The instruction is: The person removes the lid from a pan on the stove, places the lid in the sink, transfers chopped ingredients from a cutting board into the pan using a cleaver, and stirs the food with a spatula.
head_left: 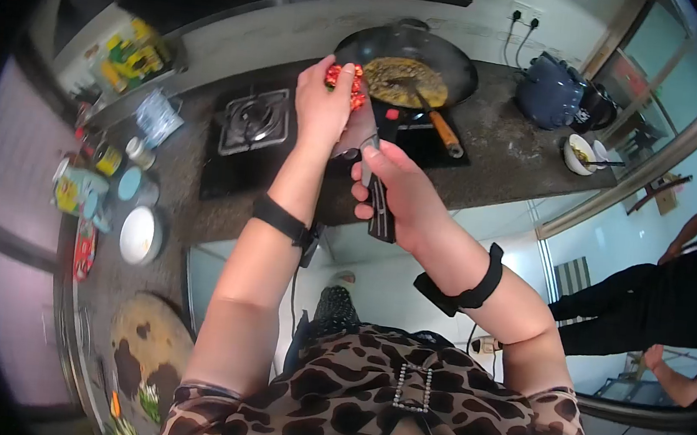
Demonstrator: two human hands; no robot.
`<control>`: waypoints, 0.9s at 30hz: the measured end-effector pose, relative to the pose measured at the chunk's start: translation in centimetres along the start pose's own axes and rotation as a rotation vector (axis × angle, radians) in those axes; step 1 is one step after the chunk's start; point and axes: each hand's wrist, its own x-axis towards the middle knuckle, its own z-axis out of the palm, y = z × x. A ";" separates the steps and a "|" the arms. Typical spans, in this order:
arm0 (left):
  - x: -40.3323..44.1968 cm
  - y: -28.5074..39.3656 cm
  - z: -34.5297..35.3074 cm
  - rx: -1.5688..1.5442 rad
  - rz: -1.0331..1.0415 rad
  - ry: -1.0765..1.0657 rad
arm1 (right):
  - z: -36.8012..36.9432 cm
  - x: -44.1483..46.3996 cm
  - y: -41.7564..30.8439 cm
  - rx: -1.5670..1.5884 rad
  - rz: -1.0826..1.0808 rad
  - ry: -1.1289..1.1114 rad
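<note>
My right hand (402, 185) is wrapped around the black handle (380, 208) of a kitchen knife, whose broad blade (359, 128) points up and forward. Chopped red peppers (356, 91), with a bit of green, lie at the far end of the blade. Curled against them is my left hand (324, 106), its fingers partly hidden. Both hands are just in front of a black wok (464, 65) on the stove. Yellowish-brown food (408, 81) sits in the wok, and a spatula with a wooden handle (444, 131) rests in it.
Left of the wok is a bare gas burner (255, 120). A white bowl (140, 235), jars and a round cutting board (148, 337) with greens line the left counter. A blue-grey pot (549, 90) and small bowl (579, 154) stand right. Another person (677, 291) is at far right.
</note>
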 end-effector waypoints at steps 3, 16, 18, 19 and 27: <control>2.8 -0.5 5.4 -0.127 -0.001 -0.088 | -1.6 2.7 -2.9 -0.064 -0.053 0.141; 11.5 -7.2 18.1 -0.292 -0.005 -0.276 | -7.3 13.8 -11.5 -0.275 -0.149 0.357; 11.4 -6.7 19.0 -0.377 0.059 -0.281 | -7.2 13.7 -11.9 -0.177 -0.119 0.357; 11.3 -5.9 18.9 -0.461 0.124 -0.287 | -7.4 13.8 -11.8 -0.176 -0.118 0.356; 10.6 -6.2 18.0 0.106 0.608 -0.388 | -8.4 13.3 -11.7 0.003 -0.145 0.336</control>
